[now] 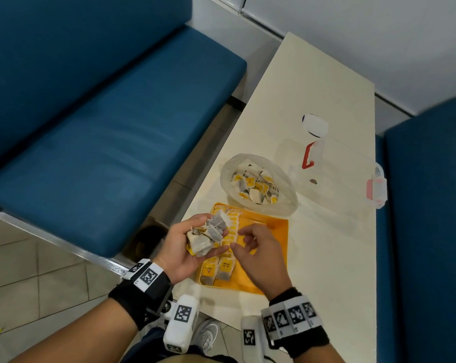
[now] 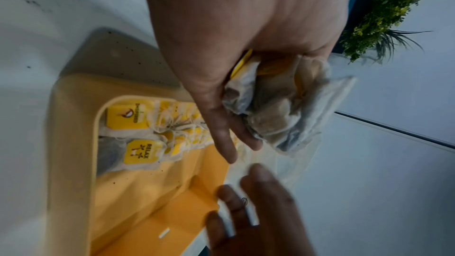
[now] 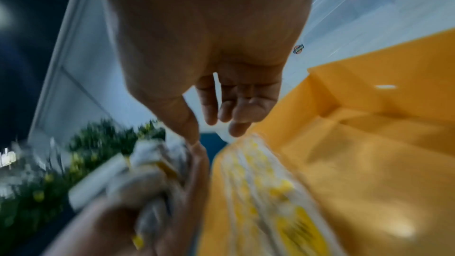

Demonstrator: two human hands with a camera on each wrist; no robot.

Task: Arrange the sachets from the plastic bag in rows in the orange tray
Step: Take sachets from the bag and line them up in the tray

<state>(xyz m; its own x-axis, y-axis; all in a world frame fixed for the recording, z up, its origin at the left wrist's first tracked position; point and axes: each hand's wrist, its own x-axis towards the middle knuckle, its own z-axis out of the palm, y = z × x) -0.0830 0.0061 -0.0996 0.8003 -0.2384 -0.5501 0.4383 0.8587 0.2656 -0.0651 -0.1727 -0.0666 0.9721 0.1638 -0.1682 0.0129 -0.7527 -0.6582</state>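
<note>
Sachets tagged "RELAX" in orange tray, left hand gripping bunch

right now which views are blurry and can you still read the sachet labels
Head view: sharp at the hands, edges bent by the wide lens. Left wrist view: dim, tray sachets still readable. Right wrist view: heavy motion blur, sachets smeared, unreadable.

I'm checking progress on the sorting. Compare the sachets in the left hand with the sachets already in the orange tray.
The sachets in the left hand are a loose, jumbled bunch with tangled strings, gripped above the tray's near left part; the sachets in the orange tray lie flat in overlapping rows along its left side. Yellow tags on the tray ones face up and are readable; the held ones mostly show grey paper. Both look like the same kind of tagged sachet.
</note>
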